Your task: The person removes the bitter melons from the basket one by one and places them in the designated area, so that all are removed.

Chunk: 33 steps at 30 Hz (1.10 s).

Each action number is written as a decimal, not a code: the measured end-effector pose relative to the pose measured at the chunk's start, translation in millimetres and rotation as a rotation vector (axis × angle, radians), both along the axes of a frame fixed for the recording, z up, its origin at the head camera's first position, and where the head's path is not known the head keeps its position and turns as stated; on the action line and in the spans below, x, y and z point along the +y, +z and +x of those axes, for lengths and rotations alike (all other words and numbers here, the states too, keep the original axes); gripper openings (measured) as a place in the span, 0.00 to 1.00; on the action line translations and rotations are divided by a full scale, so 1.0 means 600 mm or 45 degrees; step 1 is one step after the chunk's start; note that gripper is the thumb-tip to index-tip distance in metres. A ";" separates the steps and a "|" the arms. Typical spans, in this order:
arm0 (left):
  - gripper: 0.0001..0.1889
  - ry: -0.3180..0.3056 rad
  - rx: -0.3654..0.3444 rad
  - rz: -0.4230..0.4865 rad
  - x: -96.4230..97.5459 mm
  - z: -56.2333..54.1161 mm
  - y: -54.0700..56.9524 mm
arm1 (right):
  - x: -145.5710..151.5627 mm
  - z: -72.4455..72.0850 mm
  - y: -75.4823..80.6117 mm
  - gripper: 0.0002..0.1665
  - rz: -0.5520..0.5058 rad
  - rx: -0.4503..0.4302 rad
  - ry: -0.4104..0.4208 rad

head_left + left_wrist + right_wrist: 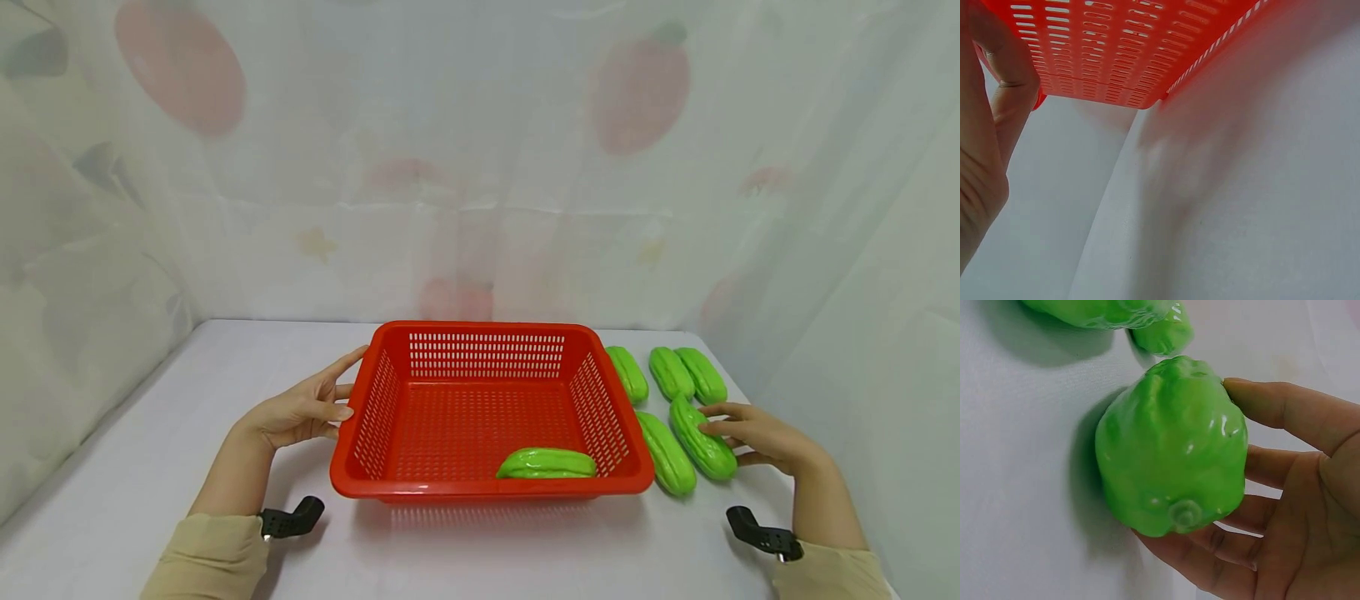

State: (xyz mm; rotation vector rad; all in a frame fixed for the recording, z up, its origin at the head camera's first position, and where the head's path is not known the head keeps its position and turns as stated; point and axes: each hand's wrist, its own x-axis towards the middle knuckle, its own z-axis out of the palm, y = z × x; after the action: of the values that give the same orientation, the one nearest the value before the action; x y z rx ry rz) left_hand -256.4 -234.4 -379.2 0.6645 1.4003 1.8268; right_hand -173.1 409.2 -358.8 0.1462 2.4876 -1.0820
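Note:
At the left side of a red plastic basket [491, 488], my left hand [303, 408] holds the rim with its thumb and fingers; some fingertips are hidden. The left wrist view shows the basket's slotted wall [1104, 50] beside the bent fingers. My right hand [765, 437] holds a green bitter melon [701, 437] at the right of the table, thumb on one side and fingers on the other. Its rounded end with a stem stub faces the right wrist camera. Another bitter melon [546, 463] lies inside the basket near the front wall.
More bitter melons lie right of the basket: one [666, 454] beside the held one, one [628, 375] partly behind the basket's rim, and a pair [671, 372] farther back. A white table [480, 550] carries everything, with a printed curtain [480, 167] behind it.

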 end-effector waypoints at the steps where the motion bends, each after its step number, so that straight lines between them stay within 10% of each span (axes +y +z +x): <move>1: 0.50 -0.001 0.001 0.002 0.000 0.000 0.000 | 0.000 0.000 0.000 0.43 0.000 -0.001 -0.003; 33: 0.50 -0.004 0.006 0.018 0.001 0.001 0.000 | 0.001 0.004 0.006 0.40 0.000 0.013 0.011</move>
State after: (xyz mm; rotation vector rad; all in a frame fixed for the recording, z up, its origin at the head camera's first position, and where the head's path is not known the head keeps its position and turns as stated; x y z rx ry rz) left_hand -255.5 -233.7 -379.3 0.6779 1.3901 1.8354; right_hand -170.6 409.8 -355.2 0.1299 2.4950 -1.0816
